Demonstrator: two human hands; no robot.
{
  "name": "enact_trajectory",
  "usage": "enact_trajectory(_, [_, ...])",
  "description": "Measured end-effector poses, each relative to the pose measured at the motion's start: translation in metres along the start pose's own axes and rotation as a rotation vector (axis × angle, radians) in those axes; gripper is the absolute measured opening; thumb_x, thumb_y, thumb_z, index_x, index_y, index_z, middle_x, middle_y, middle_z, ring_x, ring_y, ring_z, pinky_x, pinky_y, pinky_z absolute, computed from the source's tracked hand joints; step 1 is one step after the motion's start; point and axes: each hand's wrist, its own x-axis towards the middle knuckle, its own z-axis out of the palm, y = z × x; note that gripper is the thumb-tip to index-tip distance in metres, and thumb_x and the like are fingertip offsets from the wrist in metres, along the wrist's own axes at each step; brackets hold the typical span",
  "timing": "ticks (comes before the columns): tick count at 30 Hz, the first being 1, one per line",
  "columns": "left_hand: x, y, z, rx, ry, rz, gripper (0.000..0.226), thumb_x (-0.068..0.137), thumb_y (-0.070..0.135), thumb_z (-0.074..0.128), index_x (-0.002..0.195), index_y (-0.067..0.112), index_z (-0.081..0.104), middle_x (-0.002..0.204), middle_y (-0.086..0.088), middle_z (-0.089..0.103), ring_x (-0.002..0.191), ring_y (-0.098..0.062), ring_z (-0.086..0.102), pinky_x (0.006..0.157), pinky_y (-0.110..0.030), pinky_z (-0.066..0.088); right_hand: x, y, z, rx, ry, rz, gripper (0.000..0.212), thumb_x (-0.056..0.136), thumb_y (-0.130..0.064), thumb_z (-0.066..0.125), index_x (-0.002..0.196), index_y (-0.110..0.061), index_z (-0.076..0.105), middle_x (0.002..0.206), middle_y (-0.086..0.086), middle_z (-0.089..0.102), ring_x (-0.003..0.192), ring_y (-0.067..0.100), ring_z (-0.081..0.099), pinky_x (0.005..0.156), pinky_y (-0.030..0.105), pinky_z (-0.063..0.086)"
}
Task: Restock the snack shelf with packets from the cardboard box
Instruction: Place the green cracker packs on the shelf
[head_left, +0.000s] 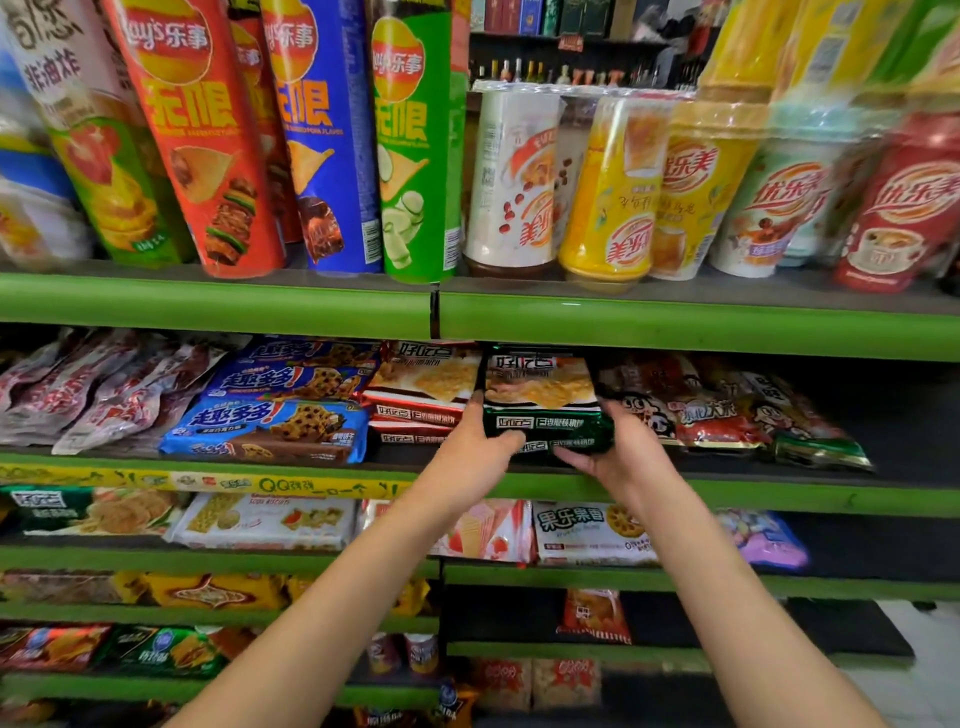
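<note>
Reaching forward, both bare hands hold a stack of dark green plastic cracker packets (545, 405) at the second shelf with green front edge (675, 491). The left hand (475, 447) grasps the stack from its 9 o'clock side, with fingers going up along the side and the thumb curled under the front. The right hand (618, 449) grasps it from the 3 o'clock side, thumb under the lowest packet. The stack is at the front part of this shelf, near the centre of the view; whether its bottom rests on the shelf board I cannot tell.

Just at 9 o'clock of the stack lie red and white cracker packets (421, 395) of the same kind, touching the left hand. Further at 9 o'clock are blue chocolate-chip cookie packets (270, 421) piled up. At 3 o'clock of the stack lie red snack bags with a cartoon face (691, 410), close to the right hand.

On the shelf above, at 12 o'clock, stand tall crisp tubes in red, blue and green (322, 140), and at 1 o'clock plastic-wrapped milk tea cups (613, 187). The cardboard box is not in the view.
</note>
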Motion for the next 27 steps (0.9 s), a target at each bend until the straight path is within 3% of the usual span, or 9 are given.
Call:
enact_trajectory(3, [-0.002, -0.009, -0.008, 0.505, 0.109, 0.153, 0.071, 0.096, 0.041, 0.055, 0.156, 0.032, 0.017, 0.103, 0.006, 0.067, 0.082, -0.015, 0.066, 0.071, -0.035, 0.054, 0.007, 0.003, 0.010, -0.203, 0.098, -0.116, 0.034, 0.107, -0.023, 0.042, 0.137, -0.009, 0.051, 0.147, 0.016, 0.047, 0.113, 0.032, 0.059, 0.065, 0.036, 0.063])
enact_trajectory(5, [-0.002, -0.014, -0.011, 0.767, 0.247, 0.302, 0.059, 0.096, 0.040, 0.055, 0.149, 0.029, 0.033, 0.091, 0.005, 0.065, 0.089, -0.020, 0.065, 0.068, -0.036, 0.051, 0.004, 0.003, 0.011, -0.446, 0.115, -0.207, 0.040, 0.107, -0.025, 0.040, 0.145, -0.013, 0.046, 0.153, 0.009, 0.040, 0.114, 0.029, 0.059, 0.061, 0.026, 0.061])
enact_trajectory(8, [0.001, -0.019, -0.015, 0.914, 0.406, 0.497, 0.048, 0.093, 0.036, 0.061, 0.138, 0.022, 0.052, 0.111, -0.004, 0.060, 0.110, -0.027, 0.051, 0.087, -0.040, 0.045, -0.004, 0.000, 0.002, -0.850, 0.099, -0.374, 0.046, 0.107, -0.038, 0.033, 0.151, -0.024, 0.040, 0.155, 0.002, 0.039, 0.096, 0.002, 0.063, 0.063, 0.005, 0.050])
enact_trajectory(9, [0.004, -0.020, -0.019, 0.949, 0.457, 0.528, 0.047, 0.091, 0.036, 0.064, 0.134, 0.021, 0.056, 0.115, -0.007, 0.059, 0.111, -0.029, 0.050, 0.092, -0.043, 0.044, -0.009, -0.003, 0.000, -0.960, 0.114, -0.446, 0.049, 0.106, -0.045, 0.032, 0.151, -0.027, 0.039, 0.154, 0.000, 0.041, 0.101, 0.001, 0.063, 0.078, 0.007, 0.051])
enact_trajectory(11, [0.011, -0.021, -0.029, 1.006, 0.528, 0.531, 0.048, 0.087, 0.041, 0.068, 0.131, 0.023, 0.058, 0.123, -0.012, 0.057, 0.118, -0.033, 0.049, 0.101, -0.052, 0.041, -0.015, -0.008, -0.006, -1.136, 0.153, -0.562, 0.059, 0.100, -0.060, 0.033, 0.151, -0.031, 0.038, 0.160, 0.002, 0.034, 0.134, 0.019, 0.050, 0.109, 0.032, 0.042])
enact_trajectory(16, [0.038, -0.021, -0.085, 0.979, 0.425, 0.225, 0.079, 0.079, 0.066, 0.065, 0.147, 0.039, 0.036, 0.155, -0.022, 0.032, 0.147, -0.041, 0.021, 0.119, -0.060, 0.013, -0.020, -0.002, -0.010, -1.525, 0.043, -0.549, 0.083, 0.081, -0.071, 0.060, 0.152, -0.043, 0.027, 0.162, 0.009, 0.027, 0.143, 0.034, 0.036, 0.109, 0.048, 0.040])
enact_trajectory(19, [0.048, -0.022, -0.104, 0.996, 0.212, 0.124, 0.085, 0.080, 0.070, 0.064, 0.152, 0.048, 0.024, 0.164, -0.013, 0.020, 0.147, -0.040, 0.027, 0.119, -0.053, 0.027, -0.013, 0.005, -0.007, -1.545, 0.049, -0.562, 0.084, 0.083, -0.062, 0.067, 0.154, -0.040, 0.027, 0.160, 0.015, 0.031, 0.126, 0.037, 0.056, 0.102, 0.046, 0.049])
enact_trajectory(21, [0.050, -0.026, -0.100, 1.013, 0.183, 0.169, 0.081, 0.083, 0.062, 0.067, 0.151, 0.049, 0.026, 0.162, -0.010, 0.027, 0.141, -0.041, 0.036, 0.116, -0.049, 0.034, -0.006, 0.006, -0.004, -1.556, 0.072, -0.586, 0.081, 0.086, -0.057, 0.068, 0.154, -0.037, 0.029, 0.155, 0.017, 0.040, 0.115, 0.036, 0.064, 0.094, 0.045, 0.055])
enact_trajectory(27, [0.048, -0.036, -0.094, 0.959, 0.273, 0.261, 0.074, 0.086, 0.048, 0.072, 0.149, 0.046, 0.036, 0.156, -0.007, 0.038, 0.136, -0.039, 0.039, 0.111, -0.049, 0.038, 0.017, -0.007, 0.005, -1.531, 0.030, -0.514, 0.078, 0.089, -0.044, 0.071, 0.154, -0.038, 0.028, 0.150, 0.009, 0.049, 0.132, 0.033, 0.049, 0.103, 0.042, 0.047])
